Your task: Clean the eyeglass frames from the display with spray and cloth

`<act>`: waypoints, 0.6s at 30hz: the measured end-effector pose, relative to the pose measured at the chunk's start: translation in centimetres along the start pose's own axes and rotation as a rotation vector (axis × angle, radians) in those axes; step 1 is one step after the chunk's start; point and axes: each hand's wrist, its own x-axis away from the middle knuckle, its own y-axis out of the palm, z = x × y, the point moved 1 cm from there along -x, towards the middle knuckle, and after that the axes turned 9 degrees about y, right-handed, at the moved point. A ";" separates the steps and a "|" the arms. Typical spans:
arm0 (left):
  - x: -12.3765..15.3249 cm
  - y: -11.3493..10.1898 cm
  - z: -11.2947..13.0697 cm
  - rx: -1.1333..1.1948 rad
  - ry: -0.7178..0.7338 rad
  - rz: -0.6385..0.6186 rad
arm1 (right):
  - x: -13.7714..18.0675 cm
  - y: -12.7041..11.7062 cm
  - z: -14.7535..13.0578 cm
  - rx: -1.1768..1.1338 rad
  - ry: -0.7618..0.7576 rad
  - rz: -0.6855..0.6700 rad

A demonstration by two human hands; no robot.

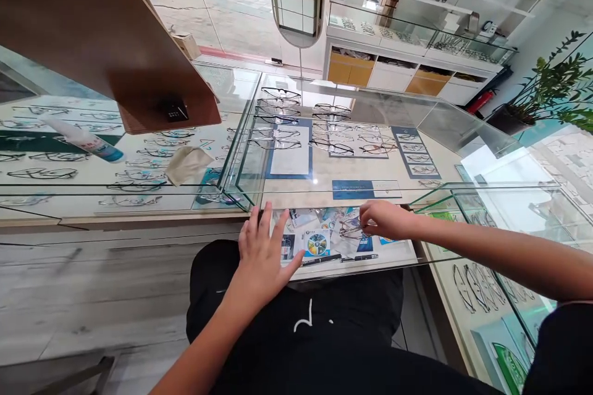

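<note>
My left hand is open, its fingers spread across the left end of a pulled-out drawer in front of my lap. Over the drawer's right part, the fingers of my right hand are pinched on a pair of thin-framed eyeglasses. Part of the frame is hidden behind those fingers. Inside the drawer lie a card with a coloured wheel, other printed papers and packets, and two dark pens, one left of the other.
Glass display cases with rows of eyeglasses stand ahead and at both sides. On the left glass top are a spray bottle, a beige cloth and a large brown-backed panel. A potted plant is at the far right.
</note>
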 end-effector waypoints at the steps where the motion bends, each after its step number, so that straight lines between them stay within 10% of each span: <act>1: 0.1 0.0 0.0 0.005 0.002 -0.003 | -0.6 1.7 1.0 0.056 0.019 0.067; 7: 0.6 0.0 -0.1 0.014 0.002 0.017 | -6.1 5.3 8.1 0.199 0.242 0.365; 18: -0.2 -0.2 -0.5 -0.063 -0.059 0.043 | -14.8 1.6 23.2 0.243 0.552 0.566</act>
